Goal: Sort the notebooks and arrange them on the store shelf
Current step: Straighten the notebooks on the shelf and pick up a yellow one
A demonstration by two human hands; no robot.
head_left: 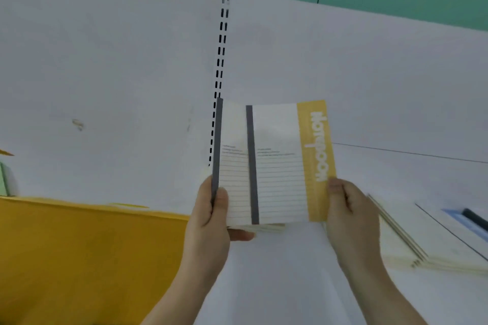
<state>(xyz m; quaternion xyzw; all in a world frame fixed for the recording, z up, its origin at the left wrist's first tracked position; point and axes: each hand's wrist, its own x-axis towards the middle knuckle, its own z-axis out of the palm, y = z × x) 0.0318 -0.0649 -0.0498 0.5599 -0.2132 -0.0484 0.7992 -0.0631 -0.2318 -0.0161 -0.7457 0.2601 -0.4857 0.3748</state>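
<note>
Both hands, left (211,208) and right (346,208), pinched the fanned notebooks (274,166) by their edges; any slackening might have spilled them.

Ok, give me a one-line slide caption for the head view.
Both hands, left hand and right hand, hold two yellow-banded notebooks upright over the white shelf.
</note>
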